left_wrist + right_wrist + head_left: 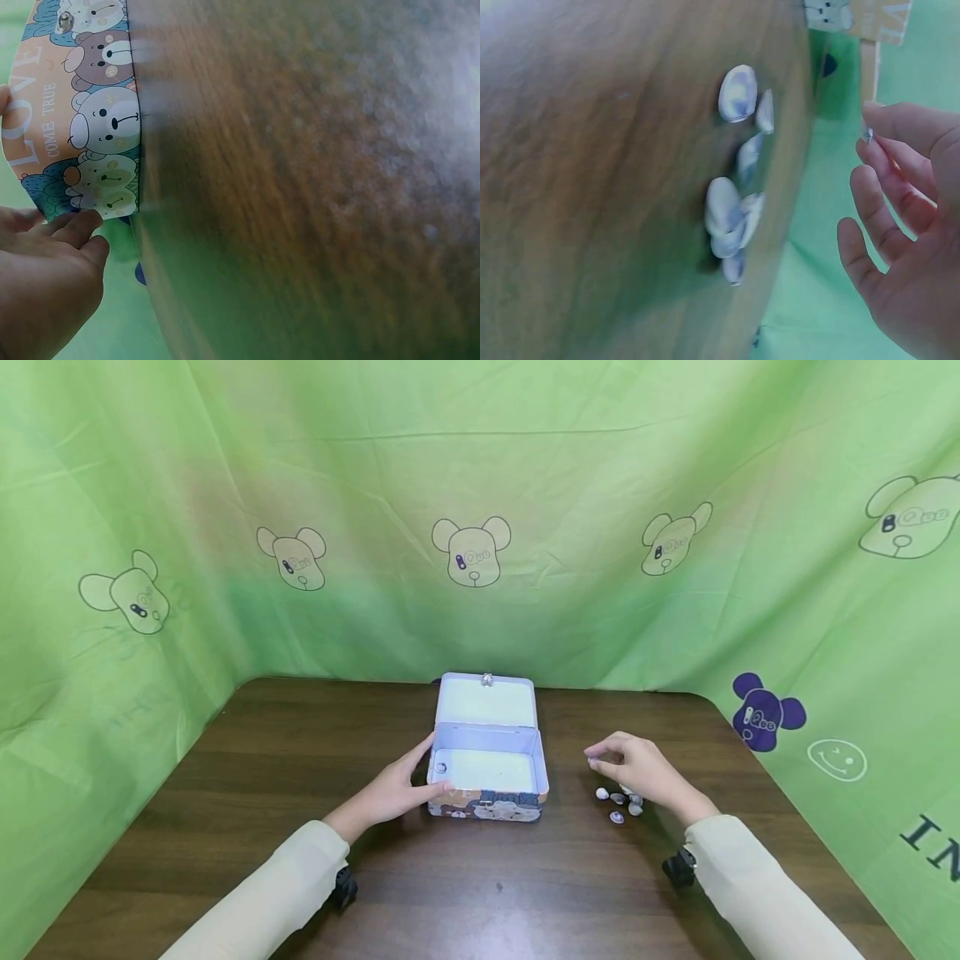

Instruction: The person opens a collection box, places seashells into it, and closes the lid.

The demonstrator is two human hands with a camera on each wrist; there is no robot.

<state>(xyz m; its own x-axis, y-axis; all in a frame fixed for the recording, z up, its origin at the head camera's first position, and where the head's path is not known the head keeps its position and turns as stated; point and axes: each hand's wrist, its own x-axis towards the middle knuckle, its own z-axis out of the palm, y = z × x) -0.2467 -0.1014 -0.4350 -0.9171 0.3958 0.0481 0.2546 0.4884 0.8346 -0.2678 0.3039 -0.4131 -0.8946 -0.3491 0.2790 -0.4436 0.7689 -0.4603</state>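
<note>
An open tin box (487, 806) with cartoon bears printed on its sides stands on the table, its lid (486, 700) tipped back. My left hand (390, 789) grips the box's left side, the thumb over the front corner and the fingers along the side wall. One small shell (441, 767) lies inside, at the left. Right of the box, my right hand (637, 768) is raised over the table and pinches a seashell (868, 135) between thumb and forefinger, most of it hidden by the fingertips. Below that hand lie several pale purple-white shells (738, 94).
The brown wooden table (300, 727) has rounded far corners. A green cloth (375, 610) with bear-head outlines hangs behind it and along both sides. Dark wrist-worn devices, such as the one on the right wrist (679, 867), sit under the sleeves' ends.
</note>
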